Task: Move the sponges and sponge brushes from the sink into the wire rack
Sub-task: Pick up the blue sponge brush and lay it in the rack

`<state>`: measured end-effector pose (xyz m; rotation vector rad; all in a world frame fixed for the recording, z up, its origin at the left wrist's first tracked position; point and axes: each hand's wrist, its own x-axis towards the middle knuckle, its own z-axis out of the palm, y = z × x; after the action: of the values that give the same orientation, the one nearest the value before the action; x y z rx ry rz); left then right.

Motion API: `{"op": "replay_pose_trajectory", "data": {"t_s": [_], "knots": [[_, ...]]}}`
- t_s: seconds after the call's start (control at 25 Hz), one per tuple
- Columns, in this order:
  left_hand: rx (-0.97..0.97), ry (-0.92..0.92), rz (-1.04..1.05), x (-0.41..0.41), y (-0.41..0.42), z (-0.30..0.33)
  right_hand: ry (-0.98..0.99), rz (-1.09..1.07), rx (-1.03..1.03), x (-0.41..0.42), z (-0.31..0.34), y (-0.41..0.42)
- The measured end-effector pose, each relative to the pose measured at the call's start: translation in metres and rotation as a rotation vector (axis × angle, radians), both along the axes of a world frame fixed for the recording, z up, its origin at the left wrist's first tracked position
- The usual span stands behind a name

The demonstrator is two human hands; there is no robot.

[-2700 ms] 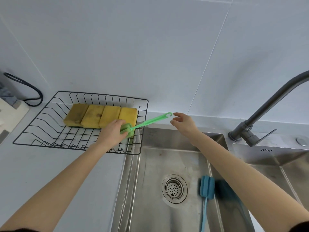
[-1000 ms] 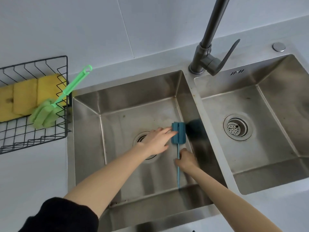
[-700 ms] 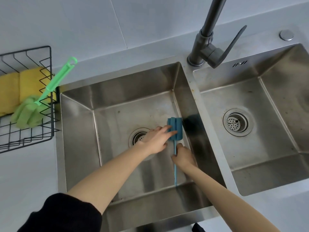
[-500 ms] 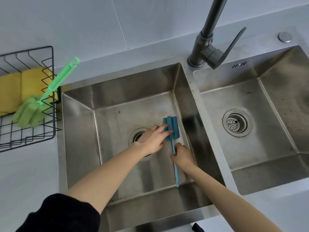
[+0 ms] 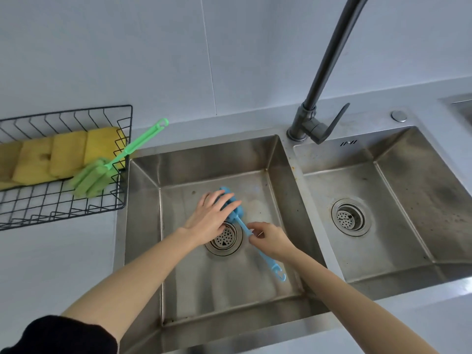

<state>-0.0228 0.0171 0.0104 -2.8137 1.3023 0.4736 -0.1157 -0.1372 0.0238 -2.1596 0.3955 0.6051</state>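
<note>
A blue sponge brush (image 5: 258,250) lies slanted over the left sink basin (image 5: 278,159), its sponge head toward the back left and its hooked handle end toward the front right. My left hand (image 5: 212,218) covers the blue sponge head with fingers over it. My right hand (image 5: 270,238) pinches the thin handle near its middle. The black wire rack (image 5: 122,200) stands on the counter at left, holding several yellow sponges (image 5: 69,152) and a green sponge brush (image 5: 115,159) whose handle sticks out over the rack's right wall.
A dark faucet (image 5: 324,72) with a lever rises between the two basins. The right basin (image 5: 408,180) holds only its drain. A round drain strainer (image 5: 224,237) sits below my hands. White tiled wall behind, pale counter around.
The blue brush has left the basin's right wall and swung toward the middle, now slanted. Both hands moved left with it. The green brush stays in the rack where it was set.
</note>
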Motion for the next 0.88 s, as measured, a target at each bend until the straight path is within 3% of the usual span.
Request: {"op": "replay_pose_trajectory", "data": {"t_s": [0.24, 0.44, 0.64, 0.88], "knots": [[-0.056, -0.071, 0.041, -0.005, 0.026, 0.03, -0.04, 0.123, 0.069, 0.005, 0.04, 0.0], [-0.26, -0.182, 0.063, -0.014, 0.044, 0.063, -0.067, 0.163, 0.051, 0.004, 0.068, -0.007], [-0.332, -0.249, 0.179, -0.016, 0.073, 0.086, -0.105, 0.103, 0.052, 0.005, 0.091, -0.019], [-0.406, -0.289, 0.321, -0.019, 0.107, 0.103, -0.171, -0.078, 0.285, 0.011, 0.124, -0.021]]}}
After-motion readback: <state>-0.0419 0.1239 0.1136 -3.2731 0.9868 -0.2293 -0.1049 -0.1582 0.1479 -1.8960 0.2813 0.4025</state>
